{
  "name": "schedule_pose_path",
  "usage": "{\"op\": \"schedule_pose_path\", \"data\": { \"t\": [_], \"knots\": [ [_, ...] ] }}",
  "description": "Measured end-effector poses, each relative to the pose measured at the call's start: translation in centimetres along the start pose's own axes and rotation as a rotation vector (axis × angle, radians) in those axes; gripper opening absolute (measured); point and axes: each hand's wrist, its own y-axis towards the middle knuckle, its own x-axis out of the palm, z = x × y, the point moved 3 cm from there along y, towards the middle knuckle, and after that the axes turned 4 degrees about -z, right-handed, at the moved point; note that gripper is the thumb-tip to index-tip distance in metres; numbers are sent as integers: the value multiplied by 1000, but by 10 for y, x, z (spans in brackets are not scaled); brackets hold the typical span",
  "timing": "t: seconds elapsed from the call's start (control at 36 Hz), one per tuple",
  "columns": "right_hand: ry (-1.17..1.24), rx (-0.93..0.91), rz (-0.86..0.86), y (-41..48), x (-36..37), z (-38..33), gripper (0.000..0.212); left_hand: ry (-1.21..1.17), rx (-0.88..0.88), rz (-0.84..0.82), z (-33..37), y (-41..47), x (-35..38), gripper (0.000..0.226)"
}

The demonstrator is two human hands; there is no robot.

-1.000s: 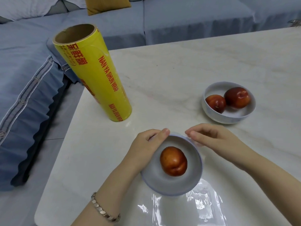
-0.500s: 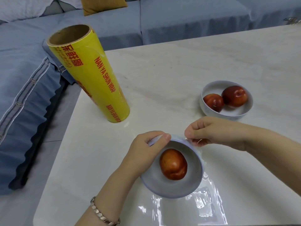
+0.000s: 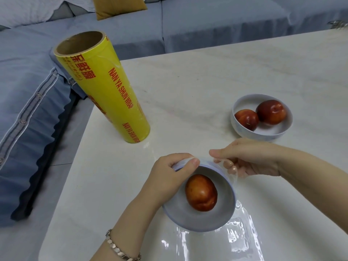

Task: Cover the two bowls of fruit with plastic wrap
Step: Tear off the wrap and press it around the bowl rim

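Left hand point(image 3: 170, 173) lay curled over the far-left rim of the near pale grey-white ceramic bowl point(image 3: 197, 217): thumb pressed down across the rim's inner side, the other fingers wrapped outside, closed on the rim and on the thin film there. Left forearm ran up from the lower frame edge, with a metal link bracelet point(image 3: 120, 249) at the wrist.

Right hand point(image 3: 246, 157) came in from the right, forearm nearly level above the white marble bench point(image 3: 197, 81). Its fingers were bent into a pinch at the bowl's far-right rim, gripping a fold of the clear plastic wrap point(image 3: 243, 234); two fingertips showed through the film. The wrap trailed down the bowl's right side and lay wrinkled and shiny on the bench, nearer the person than both hands.

One red-orange round fruit point(image 3: 201, 193) sat in this bowl, just below the left thumb.

Second white bowl holding two red fruits point(image 3: 261, 117) stood just beyond the right hand, apart from it, with no film visible on it.

Yellow roll of plastic wrap with red lettering point(image 3: 105, 91) stood on end beyond the left hand, near the bench's left edge.
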Motion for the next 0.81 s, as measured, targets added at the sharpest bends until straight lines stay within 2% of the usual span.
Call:
{"op": "schedule_pose_path", "data": {
  "t": [0.08,0.14,0.25,0.36,0.53,0.67,0.81],
  "knots": [
    [35,33,-22,0,-2,-1,25,9,-4,-1,-1,0,0,44],
    [94,-31,25,4,-2,0,25,9,-5,-3,-2,1,0,44],
    [144,-283,230,9,7,-3,24,-13,-13,-1,-1,0,-3,42],
    [102,-427,433,15,16,-4,27,-12,-27,58,-3,-1,-4,23],
    [-22,-350,461,28,27,0,21,-24,0,92,-5,-3,-7,22],
    [40,-289,399,29,27,5,31,-57,13,127,-10,-5,-9,34],
    [79,-210,344,31,25,9,33,-63,12,127,-11,-3,-8,31]
  ]
}}
